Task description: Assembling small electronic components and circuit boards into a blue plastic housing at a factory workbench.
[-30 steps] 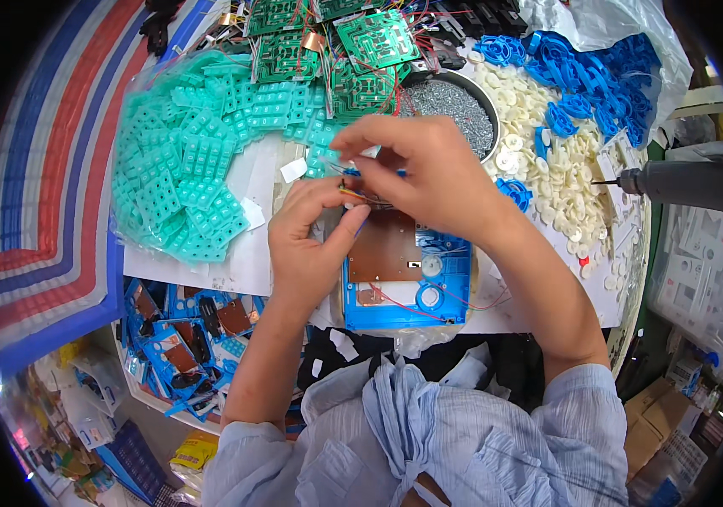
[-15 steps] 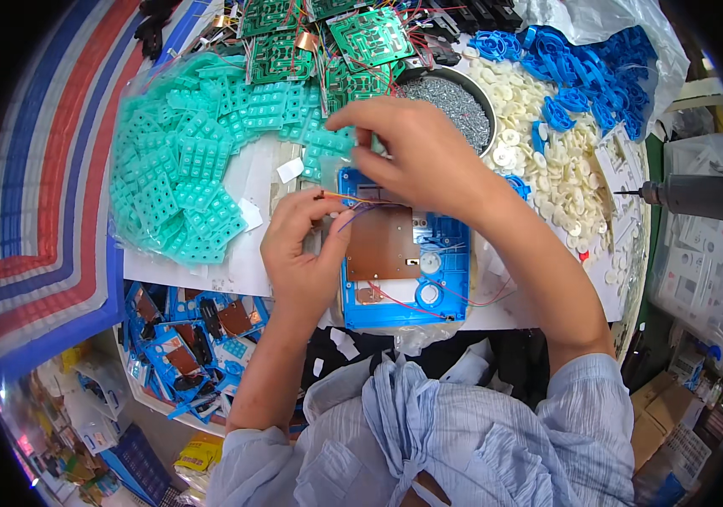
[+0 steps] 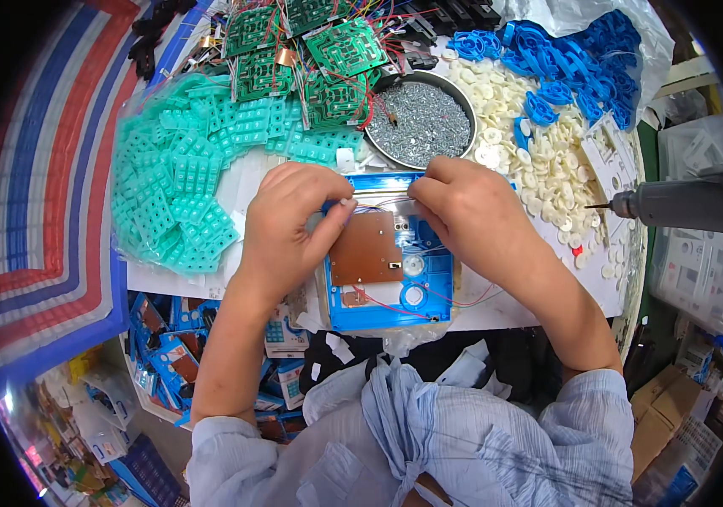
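Note:
In front of me lies an open blue plastic casing [image 3: 433, 314] with a brown circuit board [image 3: 366, 249] inside it. Thin wires [image 3: 372, 205] cross above the board's far edge. My left hand [image 3: 294, 215] pinches the wires at the casing's far left corner, thumb against forefinger. Over the far right part of the casing, my right hand [image 3: 475, 207] is closed, fingertips together by the far rim; whatever it grips is hidden. Red wires [image 3: 471, 302] trail out of the casing's right side.
Left of the casing lie turquoise rubber keypads [image 3: 197, 173]. Green circuit boards [image 3: 340, 97] and a round tin of screws [image 3: 421, 118] stand beyond. Cream discs [image 3: 560, 169], blue plastic parts [image 3: 581, 72] and a grey power screwdriver [image 3: 682, 204] are to the right. Blue casings [image 3: 180, 359] fill the lower left.
My right hand has come down from over the keypads to the casing's far rim. My left hand stays by the wires at the far left corner. The whole view has shifted slightly.

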A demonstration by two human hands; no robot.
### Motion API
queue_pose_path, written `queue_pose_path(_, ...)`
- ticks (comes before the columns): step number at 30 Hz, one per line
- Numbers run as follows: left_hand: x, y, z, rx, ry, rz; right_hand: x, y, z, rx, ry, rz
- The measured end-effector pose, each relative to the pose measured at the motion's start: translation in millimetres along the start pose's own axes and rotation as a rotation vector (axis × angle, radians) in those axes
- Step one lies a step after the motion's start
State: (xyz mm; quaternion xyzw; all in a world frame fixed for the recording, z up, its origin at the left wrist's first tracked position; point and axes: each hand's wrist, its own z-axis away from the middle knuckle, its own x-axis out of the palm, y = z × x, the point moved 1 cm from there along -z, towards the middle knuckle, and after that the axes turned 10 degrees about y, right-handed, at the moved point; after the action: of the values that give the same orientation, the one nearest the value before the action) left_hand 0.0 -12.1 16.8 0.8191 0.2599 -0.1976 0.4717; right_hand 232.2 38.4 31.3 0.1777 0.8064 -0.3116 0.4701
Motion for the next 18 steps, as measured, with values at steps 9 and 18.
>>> queue_pose_path(9,-3.0,6.8,33.3,0.146,0.137,-0.231,18.8,-9.2,-31.3,-0.017,-0.111,-0.145)
queue_pose_path(18,9.4,0.2,62.4,-0.027,0.31,-0.174,30.9,-9.0,-31.9,-0.039,-0.124,-0.115)
